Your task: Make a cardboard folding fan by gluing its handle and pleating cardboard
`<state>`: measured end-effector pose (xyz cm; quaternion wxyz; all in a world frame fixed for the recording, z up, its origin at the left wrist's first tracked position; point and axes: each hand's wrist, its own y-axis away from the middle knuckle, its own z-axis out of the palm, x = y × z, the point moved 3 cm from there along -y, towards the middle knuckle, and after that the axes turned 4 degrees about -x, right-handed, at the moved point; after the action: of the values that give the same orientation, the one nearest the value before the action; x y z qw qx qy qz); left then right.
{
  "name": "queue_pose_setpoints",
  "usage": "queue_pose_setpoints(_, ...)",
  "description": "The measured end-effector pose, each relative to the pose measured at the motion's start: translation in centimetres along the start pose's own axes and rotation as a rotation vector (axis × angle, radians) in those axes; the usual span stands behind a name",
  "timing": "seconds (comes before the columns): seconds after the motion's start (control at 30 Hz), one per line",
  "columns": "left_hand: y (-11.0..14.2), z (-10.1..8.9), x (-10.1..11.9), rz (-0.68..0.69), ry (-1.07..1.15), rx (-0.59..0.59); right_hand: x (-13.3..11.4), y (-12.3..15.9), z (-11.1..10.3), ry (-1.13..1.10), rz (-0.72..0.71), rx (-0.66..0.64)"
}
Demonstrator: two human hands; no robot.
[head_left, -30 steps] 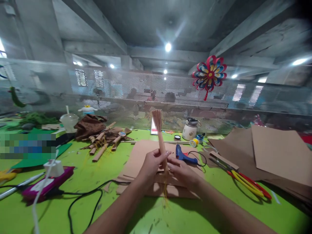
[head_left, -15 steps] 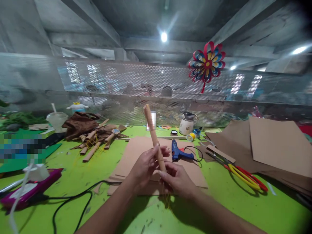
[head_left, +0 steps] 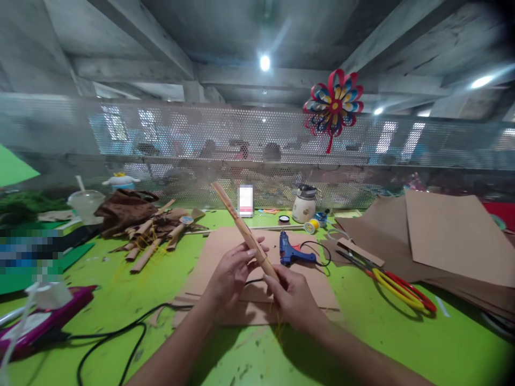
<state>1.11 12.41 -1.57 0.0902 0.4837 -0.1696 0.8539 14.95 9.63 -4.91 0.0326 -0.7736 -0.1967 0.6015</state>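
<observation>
Both hands are clamped on a roll (head_left: 243,229), the right hand (head_left: 296,295) at its lower end and the left hand (head_left: 230,273) farther up. It slants up leftward above brown sheets (head_left: 217,247) on the desk (head_left: 362,343), where a glue gun (head_left: 295,254) lies near the right hand.

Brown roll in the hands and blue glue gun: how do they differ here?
The brown roll is raised at a tilt, its lower end in the right hand; the blue glue gun lies on the brown sheets. The roll is long and slim; the gun bends between nozzle and handle. The roll is brown; the gun blue.
</observation>
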Motion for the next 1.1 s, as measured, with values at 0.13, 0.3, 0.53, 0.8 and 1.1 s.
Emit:
queue_pose_setpoints(0.13,-0.1,0.0,0.2,0.022,0.004,0.010,0.3,-0.2,0.5,-0.192,0.094,-0.118)
queue_pose_setpoints(0.3,-0.3,-0.2,0.4,0.015,0.048,0.029,0.2,-0.1,0.8,-0.364,0.177,-0.257)
queue_pose_setpoints(0.53,0.0,0.2,1.1,0.012,0.126,0.034,-0.4,0.0,0.9,-0.632,0.187,-0.408)
queue_pose_setpoints(0.8,0.2,0.2,1.2,0.000,0.119,0.005,-0.1,0.1,0.9,-0.710,0.190,-0.486)
queue_pose_setpoints(1.1,0.2,0.1,0.9,-0.019,0.165,0.015,-0.3,0.3,1.2,-0.729,0.165,-0.571)
